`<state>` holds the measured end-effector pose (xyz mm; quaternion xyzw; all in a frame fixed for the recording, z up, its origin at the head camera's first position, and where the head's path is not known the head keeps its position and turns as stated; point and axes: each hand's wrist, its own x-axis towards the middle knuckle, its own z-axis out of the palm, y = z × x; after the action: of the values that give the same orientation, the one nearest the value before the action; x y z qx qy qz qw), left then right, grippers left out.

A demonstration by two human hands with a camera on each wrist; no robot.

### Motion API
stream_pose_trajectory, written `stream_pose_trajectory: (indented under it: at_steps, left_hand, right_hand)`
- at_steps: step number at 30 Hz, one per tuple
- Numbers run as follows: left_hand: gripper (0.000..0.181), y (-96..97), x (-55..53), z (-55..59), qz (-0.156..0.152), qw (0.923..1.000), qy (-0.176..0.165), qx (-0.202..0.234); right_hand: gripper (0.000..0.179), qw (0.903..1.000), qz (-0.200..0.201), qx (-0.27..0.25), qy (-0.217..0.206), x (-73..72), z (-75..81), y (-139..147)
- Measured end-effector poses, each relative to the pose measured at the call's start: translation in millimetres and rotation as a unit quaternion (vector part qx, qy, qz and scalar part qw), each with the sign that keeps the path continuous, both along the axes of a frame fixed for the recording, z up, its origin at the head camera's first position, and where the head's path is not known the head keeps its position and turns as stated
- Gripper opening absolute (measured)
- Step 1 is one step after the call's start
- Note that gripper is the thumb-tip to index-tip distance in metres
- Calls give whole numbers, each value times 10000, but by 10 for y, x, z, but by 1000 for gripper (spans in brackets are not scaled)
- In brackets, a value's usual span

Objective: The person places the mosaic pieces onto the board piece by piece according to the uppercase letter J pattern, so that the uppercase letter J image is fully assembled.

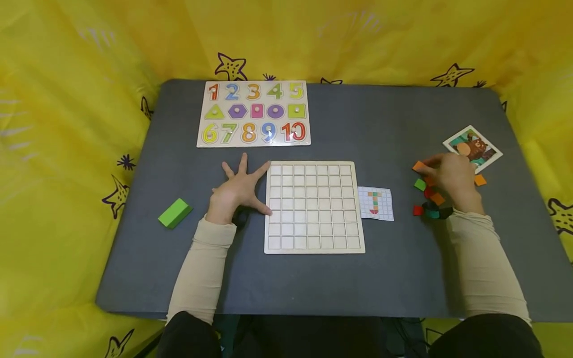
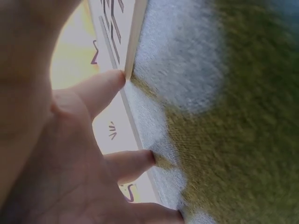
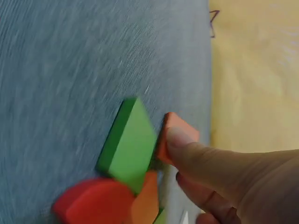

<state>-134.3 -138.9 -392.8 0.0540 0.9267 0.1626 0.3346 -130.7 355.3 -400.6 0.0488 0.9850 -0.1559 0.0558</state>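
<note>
The head view is looking down from above the near edge of the tabletop (image 1: pixel 313 283); close, sideways-rolled wrist views are sharing its hands (image 1: pixel 239 191).

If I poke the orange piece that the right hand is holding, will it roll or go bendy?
The orange piece probably won't roll, since its faces look flat and its edges straight. It's likely stiff, because no bend shows where the right hand pinches it. It may be light too, as it's small beside the thumb.
</note>
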Motion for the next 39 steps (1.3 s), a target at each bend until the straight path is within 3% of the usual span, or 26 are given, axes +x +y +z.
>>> stream_pose_trajectory:
  at_steps: [6,10,13,21,25,31,39]
  left_hand:
    - [135,-3,-22,15,-46,9999,-106,-30]
    - [136,19,-27,21,-77,9999,-68,-80]
    - [136,31,-18,16,-46,9999,-67,-86]
    - [135,36,24,-12,9,10000,0,-41]
    - [134,58,33,-34,20,10000,6,-2]
    - [135,59,25,-54,2,10000,31,46]
    - [135,-10,11,-53,3,10000,96,-22]
  right_hand:
    - [32,9963,16,-836,214,2,116,-310]
    - [27,9912,520,-1177,296,-19,190,-716]
    - [24,9848,1084,-1351,112,-92,200,-1095]
    - [24,9665,1542,-1920,-728,-387,59,-2052]
    - [21,9616,1784,-1815,-1026,-482,26,-2315]
    - [15,9593,1881,-1413,-1563,-499,50,-2438]
    - [18,9659,1710,-1118,-1591,-512,21,-2556]
